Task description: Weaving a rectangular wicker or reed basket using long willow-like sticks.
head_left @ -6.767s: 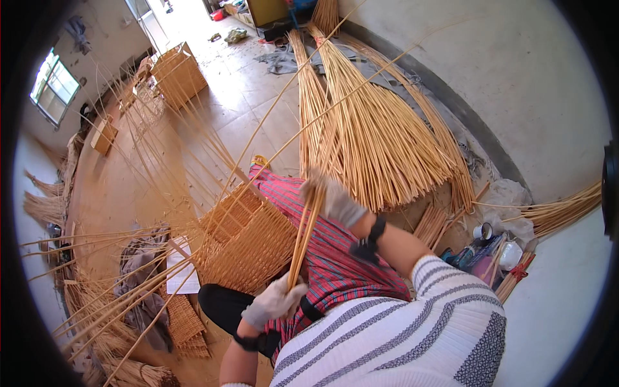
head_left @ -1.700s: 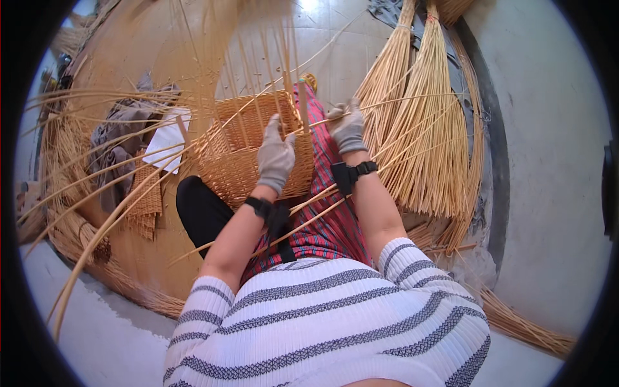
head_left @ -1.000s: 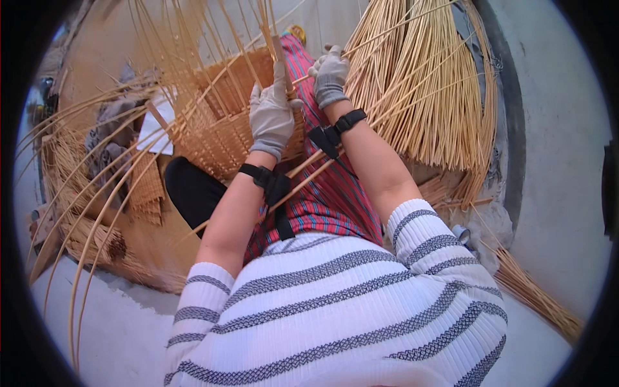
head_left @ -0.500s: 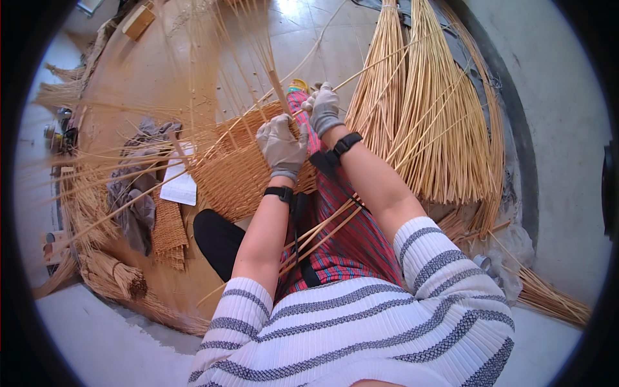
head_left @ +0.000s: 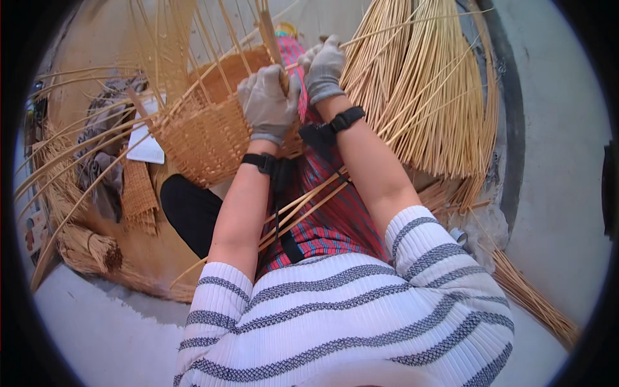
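A partly woven wicker basket (head_left: pixel 200 143) leans in front of me, with thin upright stakes rising from its rim. My left hand (head_left: pixel 267 106), in a pale work glove, is closed over the basket's near right corner, beside a thick flat wooden stake (head_left: pixel 267 35). Just right of it, my gloved right hand (head_left: pixel 324 69) is closed on a long wicker strand (head_left: pixel 412 23) that runs off to the right. The strand also shows between the two hands. My fingertips are partly hidden in both grips.
Large bundles of wicker rods (head_left: pixel 425 97) lie at the right. Loose rods (head_left: pixel 303 206) cross my lap over a red checked cloth (head_left: pixel 342 222). At the left are a white sheet (head_left: pixel 148 138), a grey cloth (head_left: pixel 103 174), a woven strip (head_left: pixel 138 193) and a tied bundle (head_left: pixel 90 248).
The whole scene sits higher and further left in the picture. Both hands have stayed closed at the basket's corner, with the strand still in my right hand.
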Motion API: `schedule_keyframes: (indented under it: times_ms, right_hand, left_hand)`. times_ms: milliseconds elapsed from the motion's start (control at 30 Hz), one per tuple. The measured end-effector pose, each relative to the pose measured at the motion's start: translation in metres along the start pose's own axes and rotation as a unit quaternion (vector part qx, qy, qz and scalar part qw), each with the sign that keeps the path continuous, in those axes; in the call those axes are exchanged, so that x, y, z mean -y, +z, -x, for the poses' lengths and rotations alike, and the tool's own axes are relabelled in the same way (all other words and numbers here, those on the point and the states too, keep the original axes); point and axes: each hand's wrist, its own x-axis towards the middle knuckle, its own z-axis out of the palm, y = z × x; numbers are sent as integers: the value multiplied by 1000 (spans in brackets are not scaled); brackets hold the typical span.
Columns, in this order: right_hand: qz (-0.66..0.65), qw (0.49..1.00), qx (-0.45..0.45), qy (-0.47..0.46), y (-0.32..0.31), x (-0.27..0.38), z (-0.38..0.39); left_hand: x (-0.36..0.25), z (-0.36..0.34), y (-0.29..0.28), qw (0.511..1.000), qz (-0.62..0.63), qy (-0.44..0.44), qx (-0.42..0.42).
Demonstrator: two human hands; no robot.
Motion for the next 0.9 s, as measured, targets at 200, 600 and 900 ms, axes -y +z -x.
schedule_keyframes:
  times_ms: [200, 600, 900]
  right_hand:
    - [-167, 960, -55, 219, 12, 45, -2]
    - [11, 995, 83, 49, 25, 80, 35]
    - [315, 873, 277, -249, 29, 38, 89]
  left_hand:
    - [-7, -7, -15, 999, -23, -30, -12]
    - [2, -4, -7, 997, 42, -33, -57]
    - [7, -1, -4, 998, 31, -61, -7]
